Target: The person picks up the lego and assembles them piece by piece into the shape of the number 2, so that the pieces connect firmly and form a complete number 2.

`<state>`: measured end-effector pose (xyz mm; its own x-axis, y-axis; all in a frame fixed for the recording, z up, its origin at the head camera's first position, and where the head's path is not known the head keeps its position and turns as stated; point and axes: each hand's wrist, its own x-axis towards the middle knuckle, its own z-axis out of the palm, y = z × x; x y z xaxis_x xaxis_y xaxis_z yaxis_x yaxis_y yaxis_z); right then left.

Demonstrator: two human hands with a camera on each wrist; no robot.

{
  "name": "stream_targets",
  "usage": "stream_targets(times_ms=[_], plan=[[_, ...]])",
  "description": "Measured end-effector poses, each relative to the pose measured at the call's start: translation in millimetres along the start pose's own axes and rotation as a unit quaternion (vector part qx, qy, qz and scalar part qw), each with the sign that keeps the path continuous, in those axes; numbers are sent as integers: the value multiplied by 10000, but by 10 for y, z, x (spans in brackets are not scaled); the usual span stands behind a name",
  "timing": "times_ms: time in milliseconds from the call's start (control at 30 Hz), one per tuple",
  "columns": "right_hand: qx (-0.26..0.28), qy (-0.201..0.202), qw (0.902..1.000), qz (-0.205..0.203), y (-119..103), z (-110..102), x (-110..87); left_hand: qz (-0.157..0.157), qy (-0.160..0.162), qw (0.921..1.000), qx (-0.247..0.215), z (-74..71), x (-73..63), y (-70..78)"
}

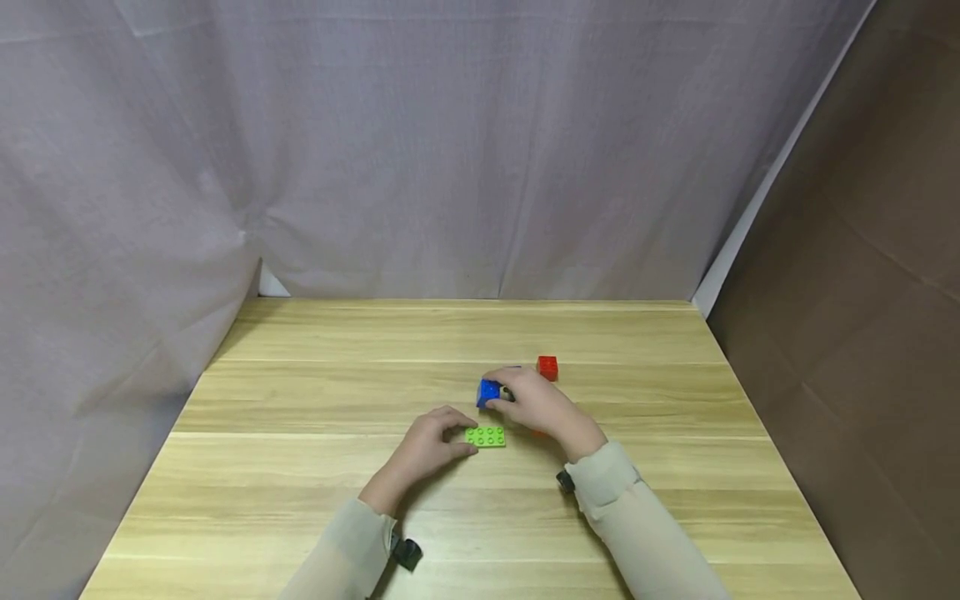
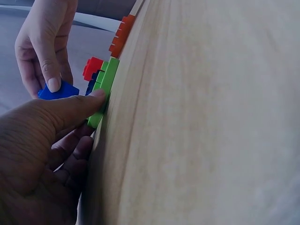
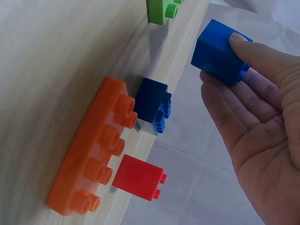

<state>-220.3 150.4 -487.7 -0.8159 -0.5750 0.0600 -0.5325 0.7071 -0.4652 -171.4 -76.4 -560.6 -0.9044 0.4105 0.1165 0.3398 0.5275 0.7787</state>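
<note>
My left hand (image 1: 429, 443) holds a flat lime-green toy building brick (image 1: 489, 437) by its left end, thumb on one long side, on the table. Two rows of studs show on its top. Just beyond it, my right hand (image 1: 538, 402) pinches a blue building brick (image 1: 487, 394) between thumb and fingers. In the right wrist view that blue brick (image 3: 219, 52) hangs clear of the table, its studs turned toward the palm. The left wrist view has the thumb pressed on the green brick (image 2: 110, 75), with the right hand (image 2: 47, 42) behind.
A red brick (image 3: 139, 177) stands on the table beyond the right hand. Near it are a second blue brick (image 3: 151, 99) and a long orange brick (image 3: 91, 154), both mostly hidden under the right hand in the head view. Grey cloth (image 1: 450, 150) hangs behind the wooden table (image 1: 300, 483).
</note>
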Motion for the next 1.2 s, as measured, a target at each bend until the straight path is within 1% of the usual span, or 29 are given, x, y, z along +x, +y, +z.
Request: stream_targets(times_ms=[233,567,767,867,1033,1100,1200], plan=[[249,-95,9996,-111,6,-1,-43,-33,-46,10000,-34,7,-12,4],[266,-105,9995,114,5,-17,-139,-43,-30,9999,-101,0,1,-6],[491,-333,9981,137,-20,-9,-224,-76,-21,9999,-125,0,-3,-16],[598,-451,9972,19,-42,23,-258,-83,-45,9999,-143,2,-14,-33],[722,-488,9954,-402,-68,108,-280,-101,-79,9998,-163,-4,-22,-53],[745,-461,9950,-479,-70,137,-286,-89,-83,9998,-181,-9,-16,-51],[733,-416,9953,-474,-81,169,-297,-88,-83,9997,-208,-17,-4,-42]])
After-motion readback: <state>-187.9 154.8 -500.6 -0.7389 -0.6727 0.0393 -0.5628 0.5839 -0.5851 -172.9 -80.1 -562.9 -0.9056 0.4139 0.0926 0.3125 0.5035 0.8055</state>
